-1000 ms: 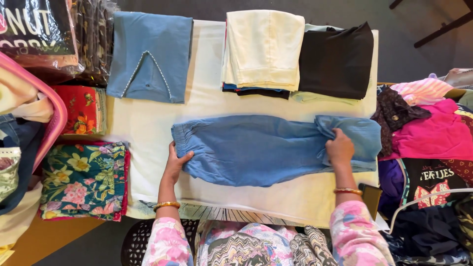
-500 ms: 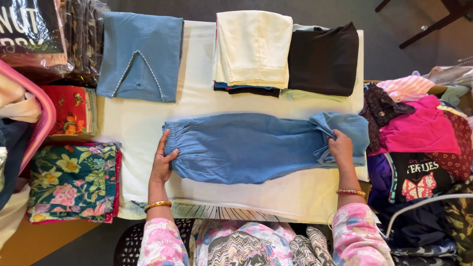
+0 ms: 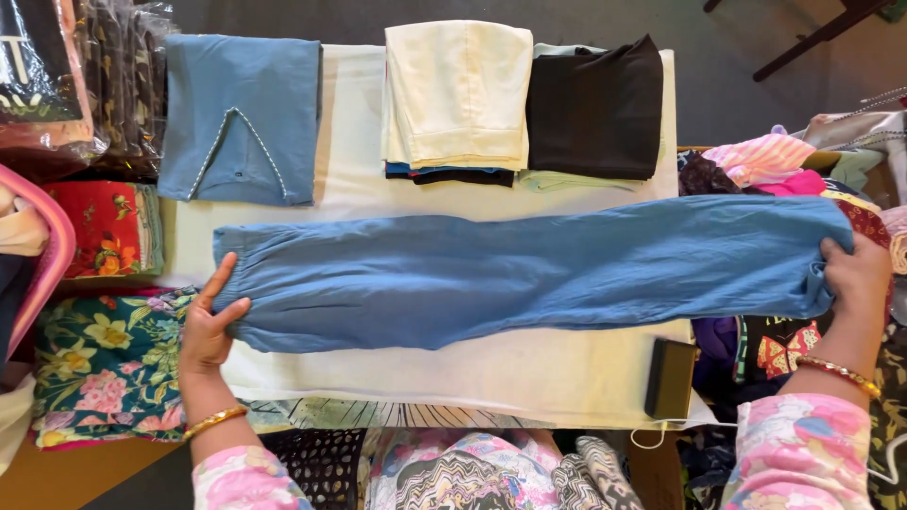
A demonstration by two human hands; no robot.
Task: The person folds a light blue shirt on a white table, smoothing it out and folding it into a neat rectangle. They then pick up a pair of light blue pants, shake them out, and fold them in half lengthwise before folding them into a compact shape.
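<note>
A long pair of soft blue cotton trousers (image 3: 529, 274) lies stretched flat across the middle of the frame, on the cream cloth that covers the tabletop (image 3: 491, 378). The hands are set wide apart, one at each end: the left hand (image 3: 210, 326) rests flat with fingers spread on the gathered cuff at centre left, pressing it to the cloth rather than gripping, while the right hand (image 3: 855, 274) is closed on the waist end at the far right of the frame, which reaches past the tabletop's edge and hangs over a jumble of pink and dark clothes (image 3: 784, 170). That overhang looks like the main risk — if the right grip slackens, the waist end would likely sag into the loose heap and pull the legs out of line. The left palm only pins the cuff, so a firm tug from the right could slide it and bunch the fabric. Close above lie a folded blue garment (image 3: 241, 118) at upper left, a cream folded stack (image 3: 458, 90) and a black folded piece (image 3: 595, 104); any sweep upward might nudge them. A small dark rectangular block (image 3: 669, 378) sits at the lower right edge of the cloth — a trailing leg could knock it off.
</note>
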